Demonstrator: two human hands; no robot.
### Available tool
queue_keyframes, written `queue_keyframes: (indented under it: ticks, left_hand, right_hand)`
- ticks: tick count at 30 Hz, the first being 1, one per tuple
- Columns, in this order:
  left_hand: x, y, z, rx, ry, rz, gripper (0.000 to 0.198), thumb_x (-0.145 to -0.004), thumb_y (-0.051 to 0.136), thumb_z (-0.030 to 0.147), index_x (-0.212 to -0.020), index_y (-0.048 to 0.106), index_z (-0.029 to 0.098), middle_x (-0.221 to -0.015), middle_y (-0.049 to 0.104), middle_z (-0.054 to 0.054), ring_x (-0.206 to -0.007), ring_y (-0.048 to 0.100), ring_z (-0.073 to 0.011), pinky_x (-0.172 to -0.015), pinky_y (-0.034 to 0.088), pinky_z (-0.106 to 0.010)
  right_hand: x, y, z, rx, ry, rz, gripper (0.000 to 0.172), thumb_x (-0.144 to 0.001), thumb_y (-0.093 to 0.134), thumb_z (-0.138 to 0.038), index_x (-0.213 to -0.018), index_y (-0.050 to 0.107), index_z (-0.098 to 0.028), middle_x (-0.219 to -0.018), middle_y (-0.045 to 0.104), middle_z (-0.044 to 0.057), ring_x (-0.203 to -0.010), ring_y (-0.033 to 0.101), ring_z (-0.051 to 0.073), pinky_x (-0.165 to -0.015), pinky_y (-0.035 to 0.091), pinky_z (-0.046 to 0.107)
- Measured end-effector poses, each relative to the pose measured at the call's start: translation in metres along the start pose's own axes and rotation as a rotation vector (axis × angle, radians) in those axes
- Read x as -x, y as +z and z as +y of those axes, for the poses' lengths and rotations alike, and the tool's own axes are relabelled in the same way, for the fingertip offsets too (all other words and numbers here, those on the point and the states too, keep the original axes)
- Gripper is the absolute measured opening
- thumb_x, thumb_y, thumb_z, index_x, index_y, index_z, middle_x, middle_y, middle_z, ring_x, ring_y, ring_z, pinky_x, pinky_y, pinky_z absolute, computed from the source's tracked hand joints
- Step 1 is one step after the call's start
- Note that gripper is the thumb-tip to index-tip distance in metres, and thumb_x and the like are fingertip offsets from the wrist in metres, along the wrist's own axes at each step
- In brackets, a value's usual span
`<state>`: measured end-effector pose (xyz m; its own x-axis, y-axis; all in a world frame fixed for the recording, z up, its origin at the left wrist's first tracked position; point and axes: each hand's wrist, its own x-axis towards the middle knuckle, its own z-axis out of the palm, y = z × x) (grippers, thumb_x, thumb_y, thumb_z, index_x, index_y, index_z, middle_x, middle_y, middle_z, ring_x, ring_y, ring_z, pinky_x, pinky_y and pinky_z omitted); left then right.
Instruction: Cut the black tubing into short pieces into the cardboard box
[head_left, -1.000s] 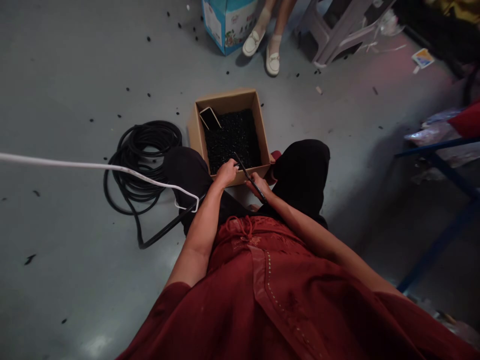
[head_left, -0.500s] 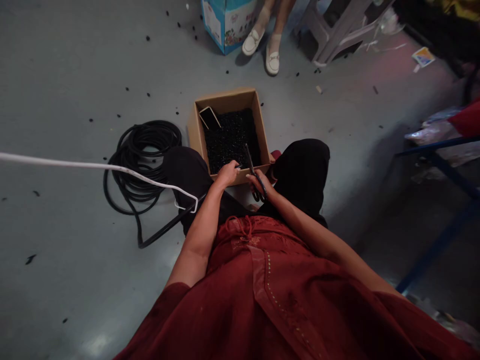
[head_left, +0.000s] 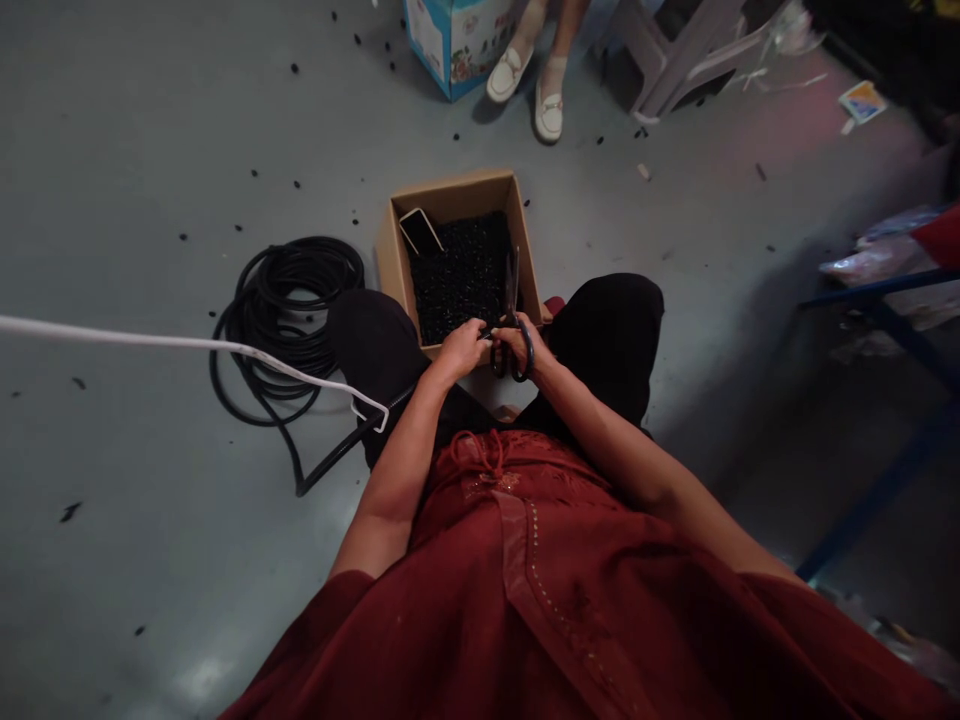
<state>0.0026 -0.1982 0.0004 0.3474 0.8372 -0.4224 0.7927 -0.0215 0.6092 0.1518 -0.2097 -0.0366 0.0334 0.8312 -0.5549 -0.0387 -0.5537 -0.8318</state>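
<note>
Head view, and right in the thick of it! Left hand (head_left: 461, 352) closed tight on a thin black cable (head_left: 352, 440), just over the near rim of a cardboard box (head_left: 450, 195). Right hand (head_left: 521, 347) hard alongside, the two hands together and nearly touching, fingers (head_left: 529, 350) hooked through the loops of black-handled scissors (head_left: 511, 335). Blades pointing up over the box, the gap between them too thin to make out. Cable end running from the left-hand grip across to the scissors.

Inside the box, a deep heap of short black cable pieces (head_left: 457, 285), with a smartphone (head_left: 420, 232) tilted in the far left corner. Box wedged between two black-clad knees (head_left: 375, 335), a red embroidered garment (head_left: 525, 600) with a knotted cord across the lap below.

Out to the left on the grey floor (head_left: 112, 200), a big coil of black cable (head_left: 289, 300), and a white cord (head_left: 150, 337) sweeping in over it to a bent end beside the left knee. Stray black bits (head_left: 296, 185) dotted all around. Up top, a co-worker's white loafers (head_left: 525, 100) beside a blue-and-white carton (head_left: 457, 45). Far right, a blue metal frame (head_left: 885, 470) and plastic bags (head_left: 877, 260).
</note>
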Motion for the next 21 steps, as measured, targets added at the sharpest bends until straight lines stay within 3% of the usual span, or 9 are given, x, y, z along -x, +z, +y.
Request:
queue_keyframes:
  ticks: [4,9,15,21]
  left_hand:
    - [0.011,-0.007,-0.001,-0.211,0.024,-0.049,0.031,-0.097,0.046,0.027,-0.119,0.065,0.015,-0.122,0.067,-0.017,-0.116,0.062,-0.0284,-0.099,0.044,-0.036]
    - [0.008,-0.009,-0.010,-0.152,0.024,-0.033,0.034,-0.097,0.044,0.023,-0.124,0.064,0.018,-0.125,0.068,-0.013,-0.117,0.062,-0.0249,-0.099,0.044,-0.032]
    - [0.002,-0.011,-0.016,-0.025,0.008,0.101,0.038,-0.097,0.044,0.026,-0.129,0.064,0.016,-0.132,0.066,-0.011,-0.124,0.059,-0.0236,-0.106,0.041,-0.030]
    - [0.002,-0.011,-0.017,-0.013,0.020,0.111,0.040,-0.099,0.042,0.029,-0.131,0.064,0.021,-0.134,0.066,-0.009,-0.126,0.058,-0.0225,-0.107,0.040,-0.030]
  right_hand:
    - [-0.003,-0.003,-0.002,-0.064,0.017,0.034,0.040,-0.079,0.068,-0.038,-0.101,0.037,-0.025,-0.069,0.051,-0.006,-0.059,0.055,0.013,-0.056,0.049,0.027]
    - [-0.002,-0.006,-0.004,-0.061,0.020,0.030,0.034,-0.082,0.065,-0.033,-0.101,0.037,-0.026,-0.072,0.054,-0.006,-0.063,0.059,0.013,-0.057,0.052,0.026]
    - [0.020,-0.016,0.010,0.025,0.028,-0.069,0.036,-0.092,0.055,-0.054,-0.107,0.043,-0.024,-0.077,0.063,-0.001,-0.058,0.063,0.013,-0.052,0.053,0.025]
    - [0.048,-0.014,0.031,0.157,0.028,-0.091,0.044,-0.090,0.050,-0.062,-0.109,0.046,-0.022,-0.078,0.063,0.001,-0.061,0.064,0.015,-0.057,0.054,0.028]
